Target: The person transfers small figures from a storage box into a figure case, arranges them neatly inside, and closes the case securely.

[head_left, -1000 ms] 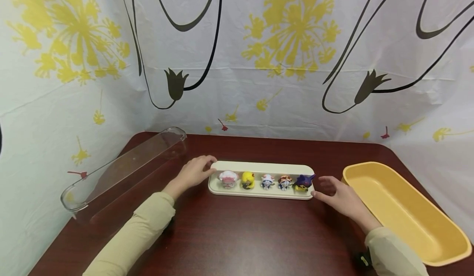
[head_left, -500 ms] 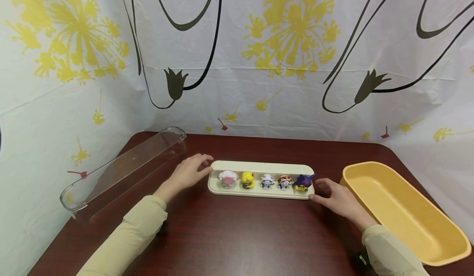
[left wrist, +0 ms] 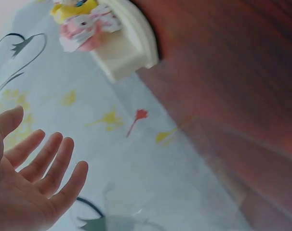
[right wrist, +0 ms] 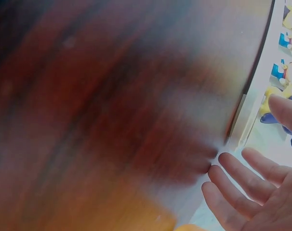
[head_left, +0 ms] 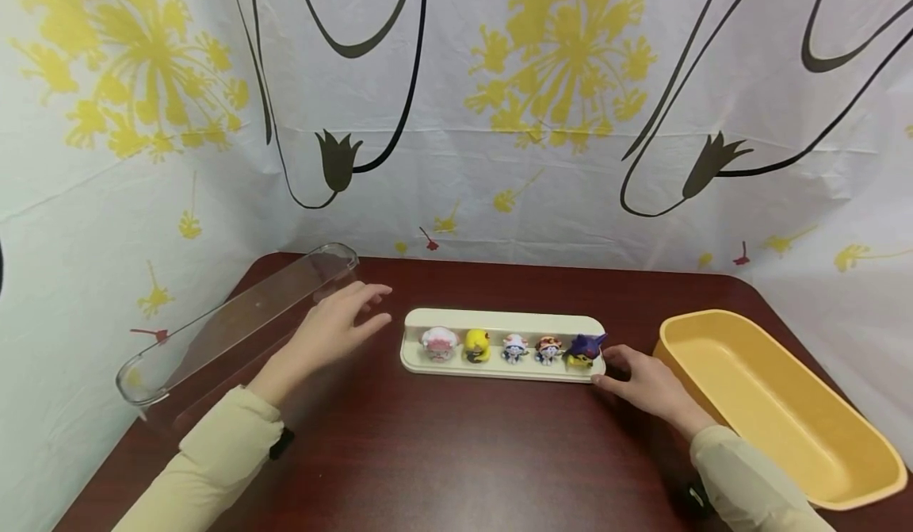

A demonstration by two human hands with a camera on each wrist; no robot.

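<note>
A cream display tray (head_left: 499, 321) lies across the middle of the table. Several small figurines stand in a row on it, from a pink-and-white one (head_left: 438, 345) at the left to a purple one (head_left: 585, 350) at the right. My left hand (head_left: 330, 326) hangs apart from the tray, between it and a long clear plastic cover (head_left: 246, 322); its fingers are spread and hold nothing. At the tray's right end is my right hand (head_left: 647, 383), fingers loosely extended and thumb at the front corner. Whether it touches the tray I cannot tell.
A yellow plastic bin (head_left: 777, 405) stands at the right side of the table, just beyond my right hand. The clear cover slants along the table's left edge. A patterned sheet (head_left: 456, 159) hangs behind the dark wooden table (head_left: 456, 453).
My left hand has moved away from the tray's left end, leftward toward the clear cover. My right hand has shifted slightly left along the tray's right end. The figurines keep their places.
</note>
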